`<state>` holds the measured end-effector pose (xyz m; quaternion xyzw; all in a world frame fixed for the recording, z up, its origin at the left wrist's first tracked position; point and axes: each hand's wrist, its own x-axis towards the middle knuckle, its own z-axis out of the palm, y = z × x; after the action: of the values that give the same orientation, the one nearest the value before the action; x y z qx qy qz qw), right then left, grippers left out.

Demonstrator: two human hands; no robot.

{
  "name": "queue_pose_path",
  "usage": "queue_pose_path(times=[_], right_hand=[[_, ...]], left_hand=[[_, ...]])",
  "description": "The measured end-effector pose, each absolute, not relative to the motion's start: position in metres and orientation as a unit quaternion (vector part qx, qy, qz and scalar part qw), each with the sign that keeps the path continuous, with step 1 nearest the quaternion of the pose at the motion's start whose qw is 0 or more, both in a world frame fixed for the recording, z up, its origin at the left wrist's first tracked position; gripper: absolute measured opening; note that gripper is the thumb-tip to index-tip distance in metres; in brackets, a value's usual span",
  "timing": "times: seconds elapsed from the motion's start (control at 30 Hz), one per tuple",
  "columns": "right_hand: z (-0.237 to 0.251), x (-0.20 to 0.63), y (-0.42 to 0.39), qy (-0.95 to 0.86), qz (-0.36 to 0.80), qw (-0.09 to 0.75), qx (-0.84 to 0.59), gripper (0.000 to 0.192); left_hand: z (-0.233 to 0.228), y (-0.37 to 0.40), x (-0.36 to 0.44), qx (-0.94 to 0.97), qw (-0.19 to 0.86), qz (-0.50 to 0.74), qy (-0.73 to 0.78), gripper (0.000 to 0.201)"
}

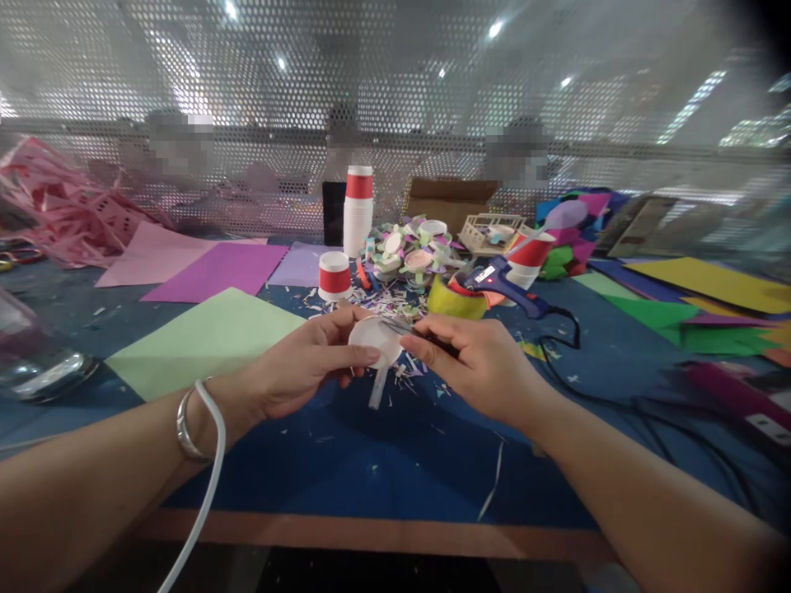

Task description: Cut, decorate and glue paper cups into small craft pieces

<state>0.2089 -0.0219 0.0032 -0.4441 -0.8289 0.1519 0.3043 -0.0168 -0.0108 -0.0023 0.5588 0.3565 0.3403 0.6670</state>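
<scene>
My left hand [325,354] pinches a small white paper cup base [369,336] between thumb and fingers, its round face turned up toward me. A narrow pale strip [378,389] hangs below the cup base. In my right hand [479,354] is a pair of scissors [400,325]; the metal blades lie at the cup base's right rim, and the dark handles are mostly hidden by my fingers. Paper scraps [404,371] are scattered under both hands. Just beyond them stands a red-and-white paper cup [334,278], upside down.
A blue glue gun [503,284] rests by a yellow roll [454,298], its cord running right. Behind are a heap of cut cup pieces [417,255] and a cup stack [358,214]. Green paper [210,338] lies left, a glass jar [37,354] further left, coloured sheets [717,284] right.
</scene>
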Motion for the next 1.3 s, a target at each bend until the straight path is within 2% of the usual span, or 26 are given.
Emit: queue_pose_path(times=[0.63,0.97,1.17,1.3], right_hand=[[0.005,0.207,-0.025,-0.82,0.17,0.322,-0.441,0.04],[0.002,0.211,-0.019,-0.799,0.191,0.324,-0.469,0.044],[-0.002,0.217,-0.007,-0.793,0.133,0.25,-0.539,0.047],[-0.005,0.218,-0.001,-0.797,0.116,0.118,-0.58,0.044]], left_hand=[[-0.003,-0.009,-0.02,0.559,0.683,0.318,0.346,0.025],[0.0,-0.01,-0.02,0.559,0.67,0.324,0.364,0.018],[-0.005,-0.004,-0.023,0.55,0.658,0.354,0.374,0.014],[-0.005,-0.004,-0.024,0.588,0.628,0.328,0.389,0.014]])
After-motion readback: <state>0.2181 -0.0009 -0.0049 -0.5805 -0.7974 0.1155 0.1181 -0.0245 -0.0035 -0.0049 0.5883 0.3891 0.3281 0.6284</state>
